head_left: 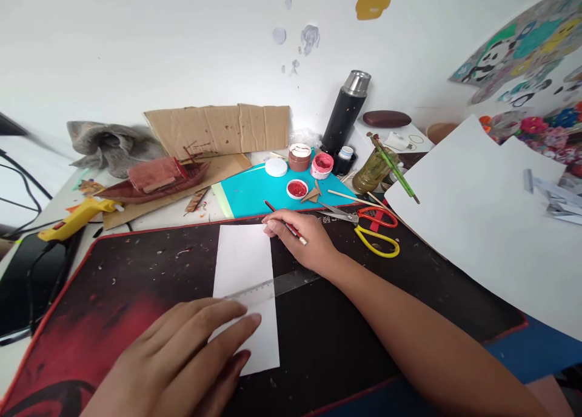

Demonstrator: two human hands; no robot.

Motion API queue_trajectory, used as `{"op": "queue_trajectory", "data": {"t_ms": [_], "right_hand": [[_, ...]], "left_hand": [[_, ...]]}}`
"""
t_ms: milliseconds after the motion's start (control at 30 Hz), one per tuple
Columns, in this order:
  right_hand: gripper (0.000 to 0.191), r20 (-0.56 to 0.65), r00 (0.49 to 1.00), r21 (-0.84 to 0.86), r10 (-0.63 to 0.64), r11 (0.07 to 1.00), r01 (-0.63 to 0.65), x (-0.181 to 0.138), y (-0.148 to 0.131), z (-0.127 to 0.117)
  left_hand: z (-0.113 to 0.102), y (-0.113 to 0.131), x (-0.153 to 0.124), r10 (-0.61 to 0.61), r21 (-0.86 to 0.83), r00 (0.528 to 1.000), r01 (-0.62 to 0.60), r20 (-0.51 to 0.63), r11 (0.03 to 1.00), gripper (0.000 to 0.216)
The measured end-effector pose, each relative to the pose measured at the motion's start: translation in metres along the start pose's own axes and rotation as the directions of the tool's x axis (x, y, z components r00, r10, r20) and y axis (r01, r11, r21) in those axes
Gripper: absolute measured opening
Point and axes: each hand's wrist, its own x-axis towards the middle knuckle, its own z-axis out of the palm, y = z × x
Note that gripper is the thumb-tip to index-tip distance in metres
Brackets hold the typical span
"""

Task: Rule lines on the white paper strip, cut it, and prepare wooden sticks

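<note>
A white sheet of paper [248, 253] lies lengthwise on the dark desk mat, with a clear ruler [295, 281] across it at a slant. My left hand [182, 344] is over the lower left of the sheet, fingers stretched and apart, by the ruler's left end; whether the fingertips press on it I cannot tell. Between the fingers of my right hand [302, 238] is a red and black pencil [295, 232], its pale end toward me and its point facing away. That hand rests at the paper's far right corner.
Scissors [359, 217] with red and yellow handles lie right of my right hand. Behind are paint jars [299, 158], a black flask [343, 117] and a brush jar [373, 171]. A model boat [154, 180] and yellow glue gun [77, 217] stand left; large white sheets [473, 205] lie right.
</note>
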Motion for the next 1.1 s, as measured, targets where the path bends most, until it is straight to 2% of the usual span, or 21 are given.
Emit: {"op": "queue_trajectory", "data": {"t_ms": [67, 167, 300, 500, 600, 800, 967, 1100], "right_hand": [[0.027, -0.010, 1.000, 0.016, 0.006, 1.000, -0.005, 0.000, 0.000, 0.001], [0.026, -0.019, 0.999, 0.043, 0.028, 0.999, -0.027, 0.000, 0.002, 0.003], [0.026, -0.012, 0.999, 0.067, 0.052, 0.996, -0.051, 0.001, 0.003, 0.004], [0.026, -0.011, 0.996, 0.111, 0.085, 0.990, -0.083, 0.001, 0.004, 0.004], [0.026, -0.011, 0.995, 0.131, 0.095, 0.987, -0.093, 0.000, 0.006, 0.005], [0.026, -0.013, 0.995, 0.142, 0.102, 0.985, -0.099, 0.001, 0.006, 0.005], [0.024, -0.005, 0.995, 0.131, 0.095, 0.987, -0.094, 0.001, 0.005, 0.005], [0.024, -0.011, 0.994, 0.137, 0.107, 0.985, -0.104, 0.001, 0.007, 0.005]], "left_hand": [[0.006, -0.003, 0.017, 0.093, 0.036, 0.995, -0.094, 0.034, 0.995, 0.041], [0.018, -0.012, 0.028, 0.080, 0.118, 0.996, -0.083, 0.028, 0.990, 0.040], [0.029, -0.025, 0.021, 0.050, 0.094, 0.996, -0.057, 0.077, 0.994, 0.038], [0.038, -0.019, 0.009, 0.148, 0.179, 0.989, -0.147, 0.008, 0.973, 0.044], [0.042, -0.007, 0.009, 0.107, 0.227, 0.994, -0.106, 0.007, 0.968, 0.053], [0.050, 0.013, 0.015, -0.006, 0.216, 1.000, 0.005, 0.003, 0.976, 0.044], [0.049, 0.009, 0.018, 0.041, 0.240, 0.998, -0.029, -0.042, 0.970, 0.042], [0.046, -0.002, 0.018, 0.027, 0.170, 0.998, -0.017, -0.061, 0.985, 0.040]]}}
